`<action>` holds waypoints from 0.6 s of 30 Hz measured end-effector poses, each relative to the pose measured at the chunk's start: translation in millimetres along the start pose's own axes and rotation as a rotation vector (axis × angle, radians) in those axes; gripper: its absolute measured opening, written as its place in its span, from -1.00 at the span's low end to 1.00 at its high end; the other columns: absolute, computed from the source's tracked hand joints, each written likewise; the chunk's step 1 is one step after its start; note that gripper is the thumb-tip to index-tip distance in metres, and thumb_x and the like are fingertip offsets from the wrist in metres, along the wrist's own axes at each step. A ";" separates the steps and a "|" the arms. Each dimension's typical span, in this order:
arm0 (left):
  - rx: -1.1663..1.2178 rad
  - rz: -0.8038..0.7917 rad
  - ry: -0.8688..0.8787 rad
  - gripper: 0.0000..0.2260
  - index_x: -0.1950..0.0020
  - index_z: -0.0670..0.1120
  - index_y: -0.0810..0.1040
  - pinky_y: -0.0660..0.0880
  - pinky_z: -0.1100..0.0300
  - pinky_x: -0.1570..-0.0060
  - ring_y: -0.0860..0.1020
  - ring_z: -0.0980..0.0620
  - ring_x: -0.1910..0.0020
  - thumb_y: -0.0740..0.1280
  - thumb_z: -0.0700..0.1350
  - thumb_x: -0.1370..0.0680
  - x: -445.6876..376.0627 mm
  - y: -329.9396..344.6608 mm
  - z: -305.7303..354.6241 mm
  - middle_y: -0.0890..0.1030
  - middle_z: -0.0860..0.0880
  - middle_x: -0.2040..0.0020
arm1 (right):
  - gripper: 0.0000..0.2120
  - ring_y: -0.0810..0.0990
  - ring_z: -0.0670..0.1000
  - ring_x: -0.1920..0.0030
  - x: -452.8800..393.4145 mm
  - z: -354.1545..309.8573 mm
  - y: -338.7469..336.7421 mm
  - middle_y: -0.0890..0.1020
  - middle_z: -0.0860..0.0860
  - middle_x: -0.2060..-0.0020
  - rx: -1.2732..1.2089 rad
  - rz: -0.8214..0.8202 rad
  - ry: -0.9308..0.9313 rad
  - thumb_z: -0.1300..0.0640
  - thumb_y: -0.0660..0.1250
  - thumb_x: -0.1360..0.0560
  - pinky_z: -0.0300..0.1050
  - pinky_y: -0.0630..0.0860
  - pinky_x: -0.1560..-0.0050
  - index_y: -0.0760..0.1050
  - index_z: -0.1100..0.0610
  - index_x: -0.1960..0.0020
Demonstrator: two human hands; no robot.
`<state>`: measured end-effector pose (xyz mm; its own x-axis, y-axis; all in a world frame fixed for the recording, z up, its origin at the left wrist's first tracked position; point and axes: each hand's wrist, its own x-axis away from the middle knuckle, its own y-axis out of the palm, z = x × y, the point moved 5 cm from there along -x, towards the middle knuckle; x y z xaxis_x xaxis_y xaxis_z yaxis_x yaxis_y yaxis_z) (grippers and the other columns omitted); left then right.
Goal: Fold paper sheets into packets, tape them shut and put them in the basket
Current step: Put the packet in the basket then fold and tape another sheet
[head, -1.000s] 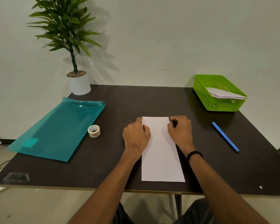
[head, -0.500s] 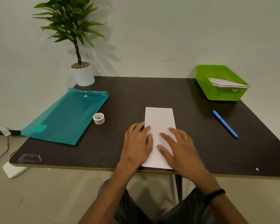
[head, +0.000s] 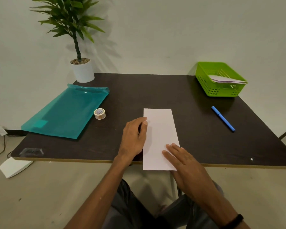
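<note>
While the left hand (head: 134,136) rests curled at the folded paper's (head: 159,129) left edge | right hand (head: 186,169) lies flat, fingers spread, on its near right corner | paper overhangs the bench (head: 155,91) front edge | tape roll (head: 99,113) left, by teal folder (head: 64,111) | green basket (head: 210,80) far right holds packets (head: 228,80) | blue pen (head: 223,118) between.

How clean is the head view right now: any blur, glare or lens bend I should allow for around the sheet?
Head view: the paper sheet is sharp and evenly lit, with no glare. The plant throws a soft shadow on the wall. The wide lens bends the table, whose sides splay outward. The left hand and right hand show only slight softness.
</note>
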<state>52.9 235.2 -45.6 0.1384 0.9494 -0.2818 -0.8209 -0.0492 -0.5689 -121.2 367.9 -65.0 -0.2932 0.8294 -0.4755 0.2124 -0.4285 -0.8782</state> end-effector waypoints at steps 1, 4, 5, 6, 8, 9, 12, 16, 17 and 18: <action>0.057 0.025 -0.021 -0.66 -0.40 0.02 0.53 0.49 -0.05 -0.38 0.51 0.06 -0.32 0.15 0.10 -0.72 0.1 -3.6 1.7 0.58 0.03 -0.36 | -0.40 0.51 0.08 -0.36 5.3 0.3 -6.4 0.63 0.08 -0.33 -0.018 0.067 -0.013 0.12 0.55 -0.37 0.11 0.57 -0.19 0.54 0.10 -0.40; 0.291 0.108 -0.150 -0.50 -0.34 0.09 0.61 0.43 -0.06 -0.42 0.54 0.08 -0.32 -0.03 0.24 -0.72 0.8 -14.4 2.3 0.63 0.06 -0.31 | -0.54 0.63 -0.03 -0.27 16.3 9.3 -21.4 0.64 -0.03 -0.29 -0.229 0.126 0.138 0.30 0.42 -0.53 0.02 0.66 -0.15 0.54 0.08 -0.41; 0.377 0.150 -0.193 -0.43 -0.33 0.13 0.62 0.40 -0.06 -0.46 0.53 0.08 -0.36 -0.10 0.31 -0.69 1.1 -17.5 0.7 0.62 0.06 -0.33 | -0.59 0.61 -0.18 -0.25 16.7 12.9 -27.6 0.61 -0.09 -0.27 -0.331 0.145 0.212 0.24 0.40 -0.58 -0.12 0.64 -0.17 0.53 0.05 -0.42; 0.449 0.200 -0.220 -0.38 -0.33 0.14 0.62 0.39 -0.07 -0.47 0.52 0.09 -0.38 -0.14 0.36 -0.67 1.2 -19.9 -1.7 0.62 0.07 -0.34 | -0.64 0.57 -0.32 -0.21 15.6 14.8 -35.6 0.60 -0.14 -0.24 -0.413 0.172 0.272 0.13 0.37 -0.62 -0.30 0.61 -0.15 0.52 0.01 -0.41; 0.511 0.257 -0.240 -0.34 -0.36 0.14 0.59 0.40 -0.10 -0.47 0.50 0.10 -0.41 -0.17 0.40 -0.64 1.9 -22.7 -3.9 0.59 0.08 -0.39 | -0.72 0.57 -0.43 -0.07 10.1 17.9 -52.9 0.61 -0.28 -0.10 -0.492 0.248 0.357 -0.05 0.28 -0.66 -0.49 0.54 0.02 0.50 -0.13 -0.35; 0.503 0.263 -0.241 -0.33 -0.40 0.14 0.57 0.39 -0.11 -0.48 0.47 0.09 -0.44 -0.17 0.41 -0.63 2.7 -23.2 -3.1 0.56 0.07 -0.43 | -0.72 0.61 -0.37 0.04 6.7 19.4 -61.3 0.62 -0.38 0.04 -0.522 0.285 0.401 -0.10 0.21 -0.66 -0.43 0.55 0.14 0.49 -0.18 -0.34; 0.400 0.241 -0.188 -0.42 -0.51 0.11 0.46 0.30 0.04 -0.53 0.39 0.15 -0.47 -0.10 0.33 -0.68 5.6 -23.6 5.2 0.46 0.06 -0.51 | -0.70 0.66 -0.15 0.15 -4.1 26.2 -80.6 0.64 -0.39 0.09 -0.637 0.379 0.539 -0.14 0.14 -0.70 -0.08 0.62 0.24 0.58 -0.08 -0.25; 0.271 0.194 -0.098 -0.44 -0.62 0.13 0.24 0.28 -0.09 -0.55 0.26 0.14 -0.56 0.04 0.32 -0.67 5.1 -21.1 8.7 0.29 0.09 -0.61 | -0.80 0.70 -0.12 -0.13 -25.0 23.1 -105.4 0.69 -0.34 -0.07 -0.936 0.516 0.575 0.09 0.21 -0.70 -0.18 0.67 -0.06 0.56 -0.12 -0.20; 0.256 0.184 -0.082 -0.42 -0.64 0.15 0.19 0.29 -0.14 -0.54 0.22 0.12 -0.58 0.06 0.34 -0.65 4.4 -19.9 8.2 0.23 0.10 -0.63 | -0.80 0.70 -0.09 -0.16 -29.2 23.5 -108.5 0.69 -0.30 -0.11 -1.009 0.535 0.579 0.10 0.21 -0.70 -0.18 0.67 -0.06 0.56 -0.11 -0.21; 0.252 0.184 -0.062 -0.40 -0.65 0.17 0.14 0.29 -0.15 -0.54 0.19 0.12 -0.60 0.07 0.35 -0.65 4.0 -18.9 8.4 0.19 0.11 -0.64 | -0.80 0.70 -0.07 -0.18 -32.7 25.5 -109.5 0.70 -0.27 -0.13 -1.083 0.550 0.600 0.10 0.21 -0.70 -0.17 0.68 -0.04 0.55 -0.10 -0.22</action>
<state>64.3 242.5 -29.5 -0.0532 0.9491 -0.3105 -0.9415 -0.1513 -0.3012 -158.6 378.6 45.5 0.4562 0.7898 -0.4100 0.8722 -0.4882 0.0301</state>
